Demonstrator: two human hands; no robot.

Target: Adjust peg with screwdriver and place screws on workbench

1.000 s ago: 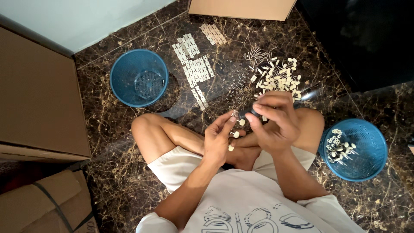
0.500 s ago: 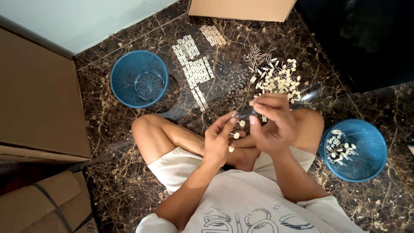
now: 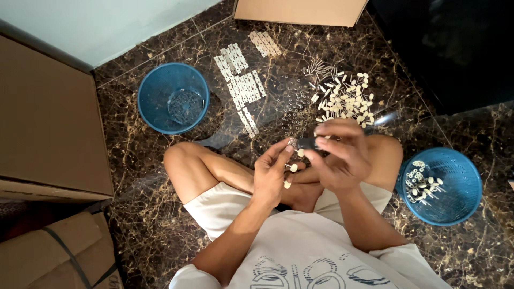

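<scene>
Assembly step in hand: right hand grips a small dark tool; left hand pinches pegs. Next, likely the basket at three o'clock.

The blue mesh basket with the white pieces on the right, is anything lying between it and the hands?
Nothing visible does. From the right hand, which pinches a small dark tool, across to the blue mesh basket, only the person's bent right knee and bare marble floor lie along the way.
</scene>
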